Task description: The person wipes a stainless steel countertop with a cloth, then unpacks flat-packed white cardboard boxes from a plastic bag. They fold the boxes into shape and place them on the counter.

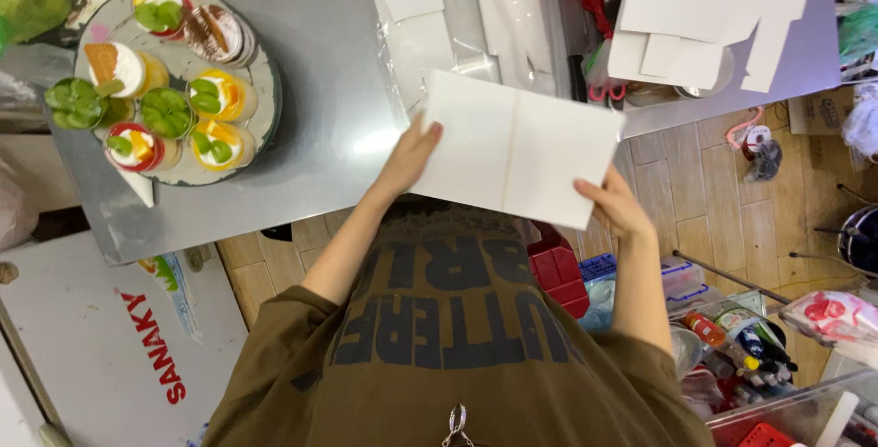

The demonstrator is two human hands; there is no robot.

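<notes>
Surface: I'm looking down at a steel worktable [320,90] carrying a round tray [265,90] of dessert cups.
Left hand [409,156]: pinching the flat white cardboard sheet [517,150], keeping it level.
Right hand [615,204]: gripping the opposite corner, above the table edge.

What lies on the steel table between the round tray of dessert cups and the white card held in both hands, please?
In the head view, only bare steel table lies between the tray and the white card.

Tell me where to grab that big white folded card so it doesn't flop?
Probably best by its two short ends, one from each side, as the left hand and right hand do now. The white card sheet is wide, thin and creased down the middle, so a one-sided grip would likely let it fold.
</notes>
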